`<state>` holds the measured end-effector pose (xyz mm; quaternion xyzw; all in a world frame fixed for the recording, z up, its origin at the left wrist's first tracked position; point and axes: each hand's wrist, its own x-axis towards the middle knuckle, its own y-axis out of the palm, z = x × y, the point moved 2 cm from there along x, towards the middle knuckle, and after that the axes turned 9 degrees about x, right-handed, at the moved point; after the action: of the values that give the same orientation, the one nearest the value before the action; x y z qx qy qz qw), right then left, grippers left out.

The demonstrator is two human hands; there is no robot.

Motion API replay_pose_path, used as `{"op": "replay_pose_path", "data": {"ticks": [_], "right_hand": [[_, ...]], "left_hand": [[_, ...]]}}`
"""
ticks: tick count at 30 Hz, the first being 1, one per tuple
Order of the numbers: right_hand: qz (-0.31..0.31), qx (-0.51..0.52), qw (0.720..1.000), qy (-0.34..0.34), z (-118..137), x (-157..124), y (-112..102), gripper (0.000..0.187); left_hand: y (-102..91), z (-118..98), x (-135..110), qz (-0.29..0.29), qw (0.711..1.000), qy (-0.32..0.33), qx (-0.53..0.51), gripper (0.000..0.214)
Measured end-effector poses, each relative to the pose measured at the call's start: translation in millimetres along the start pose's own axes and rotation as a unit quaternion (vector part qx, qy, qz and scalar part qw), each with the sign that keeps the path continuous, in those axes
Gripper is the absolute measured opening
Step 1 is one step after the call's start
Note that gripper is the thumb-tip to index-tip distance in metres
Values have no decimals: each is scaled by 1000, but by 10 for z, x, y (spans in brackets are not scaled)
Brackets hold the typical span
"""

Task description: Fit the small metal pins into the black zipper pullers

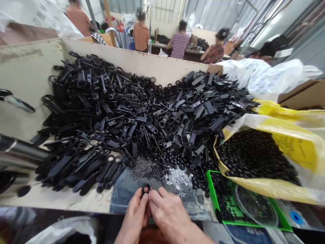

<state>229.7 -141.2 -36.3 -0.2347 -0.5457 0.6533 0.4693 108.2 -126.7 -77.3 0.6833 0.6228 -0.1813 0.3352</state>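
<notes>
The fingers of the left hand (133,220) and right hand (169,213) are closed, pinching a small black plastic ring (145,189) over the near edge of the desk (76,200), just near silver pins (177,179), below a heap of black plastic pull tabs (127,115).

We see a pale wooden bench (63,198) with raised sides, heaped with black plastic parts (122,115), beside small piles of dark pins (144,167) and silver pins (177,178), a green tray (215,193) and a yellow plastic bag (291,145) of black beads (254,156).
</notes>
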Motion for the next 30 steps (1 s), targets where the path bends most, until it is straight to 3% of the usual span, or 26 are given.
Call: {"op": "replay_pose_path", "data": {"ticks": [4, 8, 10, 14, 16, 18, 23, 28, 30], "right_hand": [[66, 13, 997, 26, -24, 69, -125, 8], [120, 114, 982, 88, -227, -18, -512, 16], [93, 177, 973, 119, -390, -79, -734, 18], [-47, 197, 950, 237, -860, -1, -1017, 13], [-83, 162, 944, 276, -1086, 170, -1012, 21], [-81, 150, 948, 270, -1249, 393, -913, 26], [-58, 167, 954, 241, -1431, 754, -662, 9], [-122, 266, 927, 232, -1355, 555, -745, 14], [-157, 314, 902, 252, -1186, 400, -686, 29]], "left_hand": [[21, 12, -9, -7, 995, 55, 83, 46], [-33, -35, -23, 28, 974, 136, 181, 57], [-109, -106, 31, 39, 970, 138, 194, 62], [-165, -281, 164, 66, 987, 70, 132, 56], [-102, -356, 167, 71, 992, 58, 87, 51], [-10, -409, 134, 62, 995, 62, 47, 47], [121, -487, 80, 19, 996, 82, 15, 42], [122, -593, 114, 60, 994, 78, -51, 49], [149, -620, 120, 79, 990, 64, -94, 50]]}}
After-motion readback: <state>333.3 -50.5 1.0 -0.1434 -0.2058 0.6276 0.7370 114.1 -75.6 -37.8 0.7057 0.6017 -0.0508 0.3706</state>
